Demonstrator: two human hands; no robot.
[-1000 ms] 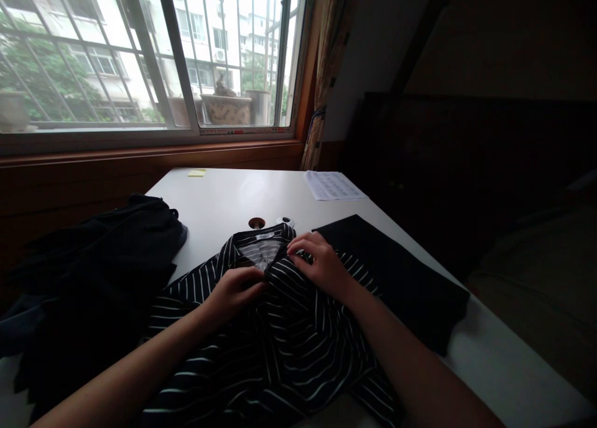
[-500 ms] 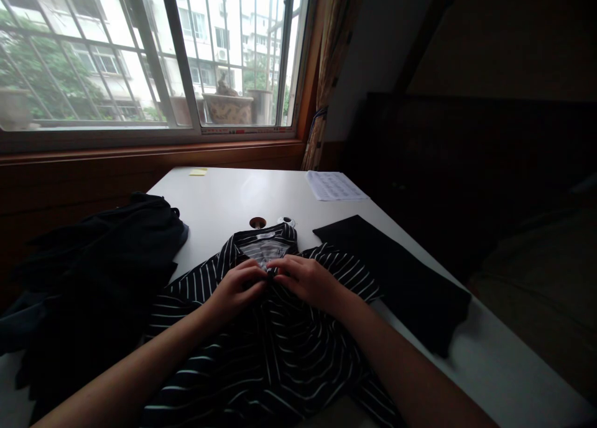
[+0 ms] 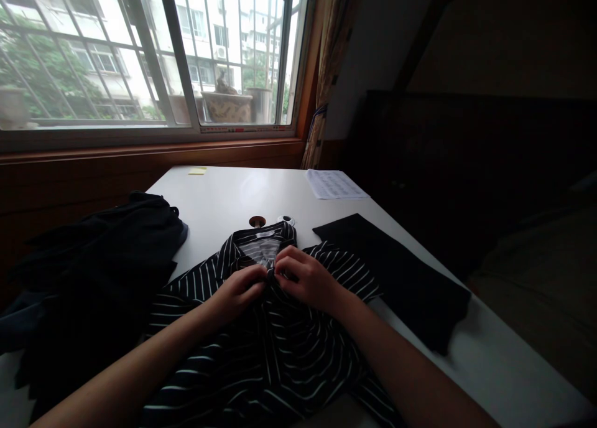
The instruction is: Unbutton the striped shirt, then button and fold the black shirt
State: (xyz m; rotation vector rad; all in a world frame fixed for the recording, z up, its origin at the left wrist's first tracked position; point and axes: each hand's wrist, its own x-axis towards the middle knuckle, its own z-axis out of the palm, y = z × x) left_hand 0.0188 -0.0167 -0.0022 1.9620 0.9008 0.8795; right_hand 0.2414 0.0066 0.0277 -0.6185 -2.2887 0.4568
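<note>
A black shirt with white stripes (image 3: 298, 347) lies spread on the white table, its collar towards the window. Just below the collar opening, my left hand (image 3: 243, 288) pinches the left edge of the front placket. My right hand (image 3: 305, 277) grips the placket from the other side, fingers curled, its fingertips almost meeting those of the left. Whatever small part of the placket sits between the fingertips, such as a button, is hidden. A pale label shows inside the collar.
Dark clothes (image 3: 102, 272) are heaped at the left. A folded black garment (image 3: 396, 279) lies on the right of the table (image 3: 224, 191). Printed sheets (image 3: 336, 185) and a yellow note (image 3: 197, 170) lie at the back, near a round hole (image 3: 257, 221) and its white ring cover (image 3: 286, 220).
My right hand's fingers have curled in more and its knuckles have risen slightly at the placket. My left hand has shifted slightly down. The shirt stays in place.
</note>
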